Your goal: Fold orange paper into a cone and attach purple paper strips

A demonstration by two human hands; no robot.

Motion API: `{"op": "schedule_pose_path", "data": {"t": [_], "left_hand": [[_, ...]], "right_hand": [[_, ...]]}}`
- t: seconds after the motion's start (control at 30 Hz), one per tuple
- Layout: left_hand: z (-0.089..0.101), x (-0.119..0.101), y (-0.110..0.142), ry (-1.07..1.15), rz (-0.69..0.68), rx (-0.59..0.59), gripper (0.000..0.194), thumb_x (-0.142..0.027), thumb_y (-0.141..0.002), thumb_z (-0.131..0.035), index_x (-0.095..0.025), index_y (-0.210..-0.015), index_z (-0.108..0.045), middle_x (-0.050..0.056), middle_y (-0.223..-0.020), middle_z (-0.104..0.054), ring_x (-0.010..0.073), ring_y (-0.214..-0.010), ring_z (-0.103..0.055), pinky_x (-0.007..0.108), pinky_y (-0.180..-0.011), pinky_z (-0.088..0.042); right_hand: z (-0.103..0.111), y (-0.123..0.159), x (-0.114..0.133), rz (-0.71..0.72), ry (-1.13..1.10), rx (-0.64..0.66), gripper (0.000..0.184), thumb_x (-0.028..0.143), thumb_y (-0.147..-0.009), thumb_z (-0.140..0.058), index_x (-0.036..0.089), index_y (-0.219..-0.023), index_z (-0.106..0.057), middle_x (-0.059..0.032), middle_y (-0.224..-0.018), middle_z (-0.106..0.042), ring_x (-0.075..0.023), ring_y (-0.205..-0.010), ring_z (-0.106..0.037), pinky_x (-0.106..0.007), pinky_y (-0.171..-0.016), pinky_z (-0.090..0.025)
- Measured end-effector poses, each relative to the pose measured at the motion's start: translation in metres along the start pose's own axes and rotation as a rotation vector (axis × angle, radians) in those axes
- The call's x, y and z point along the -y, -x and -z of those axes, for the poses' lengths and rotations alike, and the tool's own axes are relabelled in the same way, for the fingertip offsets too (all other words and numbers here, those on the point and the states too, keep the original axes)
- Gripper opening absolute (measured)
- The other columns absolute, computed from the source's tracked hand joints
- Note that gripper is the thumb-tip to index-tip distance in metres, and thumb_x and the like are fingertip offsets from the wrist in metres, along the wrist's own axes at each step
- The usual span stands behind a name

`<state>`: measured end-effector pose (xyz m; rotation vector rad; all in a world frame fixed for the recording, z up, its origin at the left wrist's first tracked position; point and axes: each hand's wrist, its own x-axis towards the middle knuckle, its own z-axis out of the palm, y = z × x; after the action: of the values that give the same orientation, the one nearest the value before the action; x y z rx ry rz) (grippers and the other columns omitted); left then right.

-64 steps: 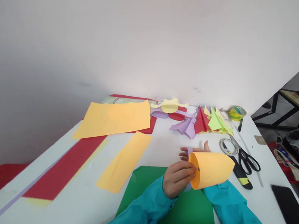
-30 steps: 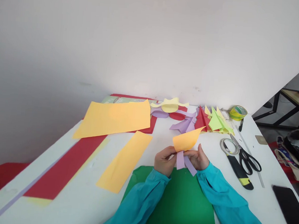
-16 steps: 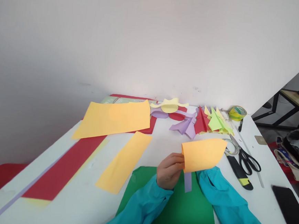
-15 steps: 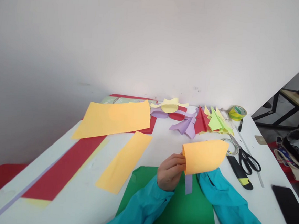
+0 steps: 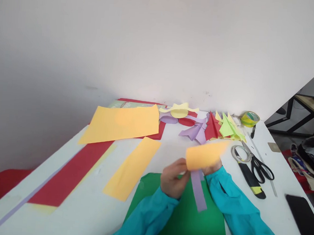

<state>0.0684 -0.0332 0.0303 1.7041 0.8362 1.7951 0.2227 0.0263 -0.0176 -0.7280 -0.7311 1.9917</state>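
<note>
My left hand [image 5: 171, 178] is closed on the near-left end of a curled orange paper piece [image 5: 205, 154], held just above a green sheet [image 5: 165, 219]. My right hand [image 5: 212, 169] is mostly hidden behind that orange piece and its fingers do not show clearly. A purple paper strip [image 5: 198, 190] hangs down from the orange piece over the green sheet. Both hands and the orange paper are smeared by motion. Teal sleeves cover both arms.
On the white table [image 5: 84, 206] lie orange sheets [image 5: 121, 123], a red strip [image 5: 72, 178], folded coloured paper shapes [image 5: 213, 127], a clear tape roll [image 5: 239, 153], scissors [image 5: 259, 165], a utility knife [image 5: 250, 179], a green tape roll [image 5: 249, 118] and a dark phone [image 5: 304, 216].
The orange piece has turned and shifted left and slightly up; the purple strip now hangs longer, slanting right. Both hands have drawn together beneath the paper.
</note>
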Motion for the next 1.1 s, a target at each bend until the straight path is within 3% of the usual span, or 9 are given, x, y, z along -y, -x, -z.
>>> {"op": "schedule_pose_path", "data": {"t": [0.07, 0.23, 0.4, 0.53, 0.83, 1.1], "left_hand": [[0.008, 0.013, -0.008, 0.023, 0.198, -0.178, 0.016, -0.012, -0.067, -0.067, -0.018, -0.081, -0.071, 0.007, -0.082, -0.071, 0.0204, -0.076, -0.065, 0.032, -0.069, -0.054], [0.016, 0.032, -0.017, 0.051, 0.358, -0.269, 0.009, -0.018, -0.061, -0.071, -0.016, -0.07, -0.072, 0.003, -0.067, -0.069, 0.0169, -0.062, -0.062, 0.027, -0.057, -0.053], [0.015, 0.035, -0.018, 0.053, 0.378, -0.194, 0.009, -0.017, -0.061, -0.07, -0.016, -0.069, -0.071, 0.003, -0.069, -0.069, 0.0163, -0.063, -0.062, 0.027, -0.059, -0.053], [0.012, 0.036, -0.016, 0.052, 0.384, -0.098, 0.004, -0.017, -0.061, -0.069, -0.015, -0.065, -0.07, 0.003, -0.062, -0.066, 0.0157, -0.06, -0.06, 0.026, -0.057, -0.051], [0.011, 0.038, -0.012, 0.057, 0.346, -0.002, 0.008, -0.018, -0.068, -0.064, -0.019, -0.07, -0.073, 0.005, -0.069, -0.068, 0.0172, -0.064, -0.062, 0.029, -0.061, -0.052], [0.009, 0.028, -0.013, 0.116, 0.25, 0.034, 0.013, -0.015, -0.071, -0.062, -0.02, -0.072, -0.073, 0.006, -0.07, -0.068, 0.0146, -0.056, -0.06, 0.025, -0.048, -0.049]], "right_hand": [[-0.001, 0.0, -0.001, -0.005, -0.019, 0.024, 0.084, 0.078, -0.072, -0.017, 0.013, -0.073, -0.07, -0.0134, -0.081, -0.07, -0.0249, -0.084, -0.063, -0.041, -0.086, -0.041], [-0.003, 0.004, 0.002, 0.035, 0.042, 0.19, 0.085, 0.073, -0.077, -0.013, 0.012, -0.06, -0.07, -0.0138, -0.083, -0.069, -0.024, -0.082, -0.061, -0.038, -0.081, -0.041], [-0.009, 0.007, -0.002, 0.044, 0.169, 0.294, 0.087, 0.075, -0.075, -0.011, 0.014, -0.073, -0.073, -0.0121, -0.091, -0.067, -0.024, -0.086, -0.058, -0.038, -0.082, -0.039], [-0.013, 0.008, -0.009, 0.029, 0.243, 0.338, 0.086, 0.078, -0.072, -0.015, 0.014, -0.083, -0.072, -0.012, -0.086, -0.068, -0.0258, -0.085, -0.059, -0.043, -0.086, -0.036], [-0.023, 0.007, -0.005, -0.062, 0.22, 0.288, 0.084, 0.078, -0.07, -0.02, 0.011, -0.078, -0.07, -0.0153, -0.083, -0.069, -0.0304, -0.101, -0.056, -0.046, -0.095, -0.03], [-0.02, 0.007, -0.002, -0.115, 0.106, 0.254, 0.043, 0.045, -0.067, -0.039, 0.013, -0.07, -0.068, -0.0118, -0.086, -0.07, -0.0278, -0.102, -0.054, -0.043, -0.096, -0.031]]}}
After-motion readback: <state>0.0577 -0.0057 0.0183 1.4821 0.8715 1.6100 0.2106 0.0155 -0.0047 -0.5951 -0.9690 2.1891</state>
